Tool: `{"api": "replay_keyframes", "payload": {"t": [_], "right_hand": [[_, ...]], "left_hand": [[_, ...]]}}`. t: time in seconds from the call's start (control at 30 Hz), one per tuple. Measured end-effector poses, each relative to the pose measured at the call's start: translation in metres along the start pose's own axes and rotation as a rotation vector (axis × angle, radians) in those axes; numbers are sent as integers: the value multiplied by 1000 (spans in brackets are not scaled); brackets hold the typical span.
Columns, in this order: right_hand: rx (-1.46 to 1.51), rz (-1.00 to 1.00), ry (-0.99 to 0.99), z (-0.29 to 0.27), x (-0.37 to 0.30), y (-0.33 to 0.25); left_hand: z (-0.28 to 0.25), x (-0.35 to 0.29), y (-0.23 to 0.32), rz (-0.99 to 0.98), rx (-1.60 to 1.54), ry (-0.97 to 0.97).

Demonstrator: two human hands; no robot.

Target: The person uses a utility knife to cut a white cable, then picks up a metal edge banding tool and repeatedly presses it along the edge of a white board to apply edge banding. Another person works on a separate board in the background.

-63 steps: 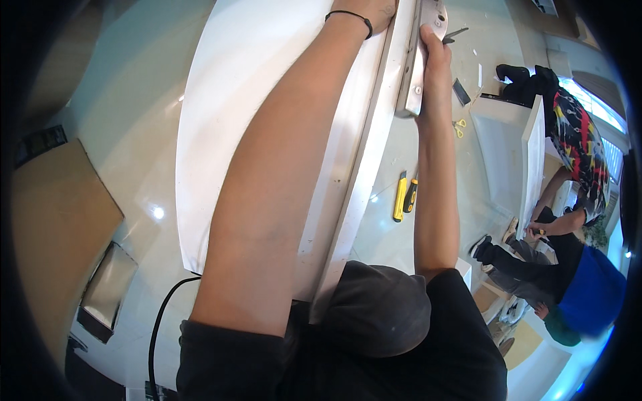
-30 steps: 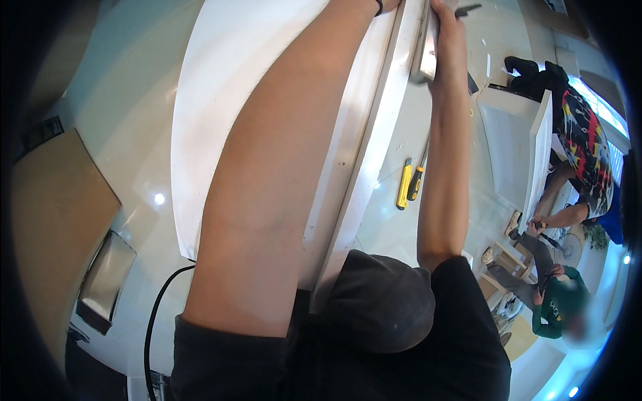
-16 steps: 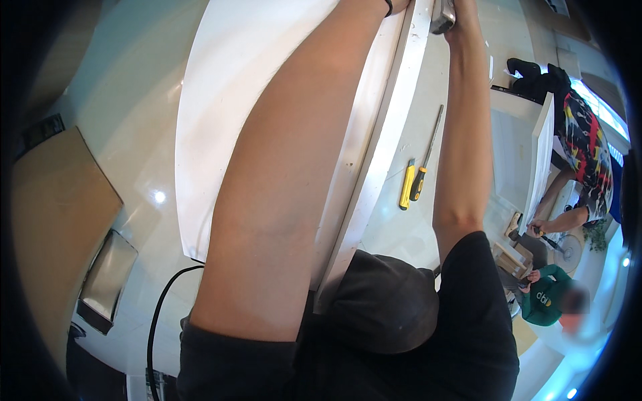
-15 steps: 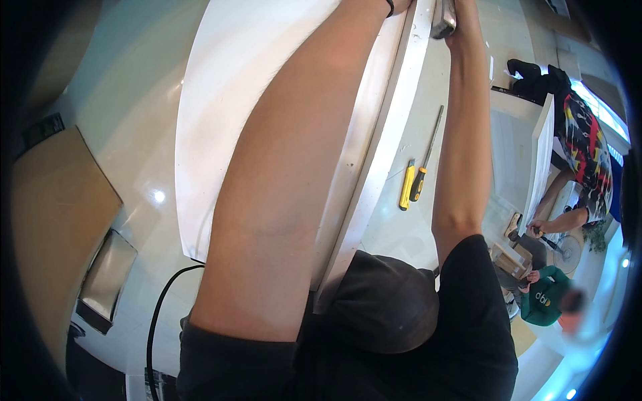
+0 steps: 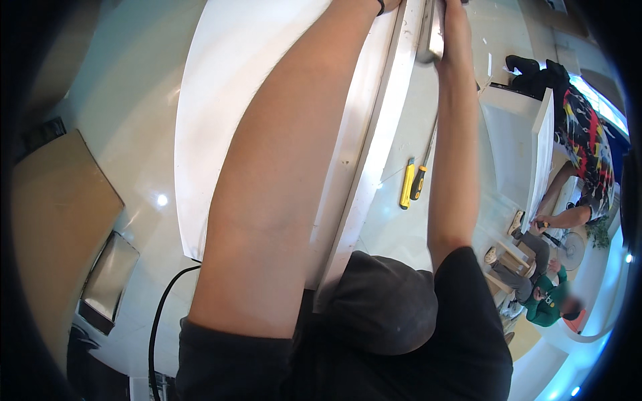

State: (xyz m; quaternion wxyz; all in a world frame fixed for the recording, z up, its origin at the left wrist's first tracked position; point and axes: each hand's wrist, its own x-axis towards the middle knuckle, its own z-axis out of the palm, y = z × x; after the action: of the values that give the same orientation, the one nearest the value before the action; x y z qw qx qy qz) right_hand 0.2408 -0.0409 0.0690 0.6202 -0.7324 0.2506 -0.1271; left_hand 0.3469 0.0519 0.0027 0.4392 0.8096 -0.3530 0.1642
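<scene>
My left forearm reaches over a large white panel (image 5: 207, 134). Only a sliver of my left hand (image 5: 389, 5) shows at the top edge, beyond a black wristband, and its fingers are hidden. A narrow white raised edge (image 5: 378, 150) runs along the panel's right side. Just right of this edge, my right hand (image 5: 455, 17) is closed around a silver metal tool (image 5: 431, 40) with a rounded end; its kind and far end are cut off by the frame. A yellow utility knife (image 5: 406, 184) and a yellow-and-black screwdriver (image 5: 418, 182) lie on the floor between the edge and my right forearm.
A black cable (image 5: 157, 314) curves at lower left near a brown board (image 5: 60, 214) and a wrapped package (image 5: 107, 281). On the right, one person in a patterned shirt (image 5: 588, 134) works beside a white cabinet (image 5: 515, 147); another in green (image 5: 548, 304) sits lower.
My right hand and the silver tool have come nearer along the panel edge, slightly leftward. My left arm has shifted a little left. The person in green has changed posture.
</scene>
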Motion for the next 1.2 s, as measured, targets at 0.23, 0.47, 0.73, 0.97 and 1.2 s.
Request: {"api": "replay_keyframes", "payload": {"t": [0.23,0.47,0.73,0.97,1.2], "right_hand": [[187,-16,-141,-1,69,6],[-154,-2,168,5,-18,-4],[20,97,91,15,-157,-13],[317,215,100,-10,-213,14],[95,355,126,-49,-242,105]], "left_hand": [[-2,1,2,-29,-6,-57],[-8,4,7,-7,36,-100],[9,5,-19,92,170,-23],[-57,1,2,-384,-244,-355],[-112,-34,76,-489,-118,-687]]}}
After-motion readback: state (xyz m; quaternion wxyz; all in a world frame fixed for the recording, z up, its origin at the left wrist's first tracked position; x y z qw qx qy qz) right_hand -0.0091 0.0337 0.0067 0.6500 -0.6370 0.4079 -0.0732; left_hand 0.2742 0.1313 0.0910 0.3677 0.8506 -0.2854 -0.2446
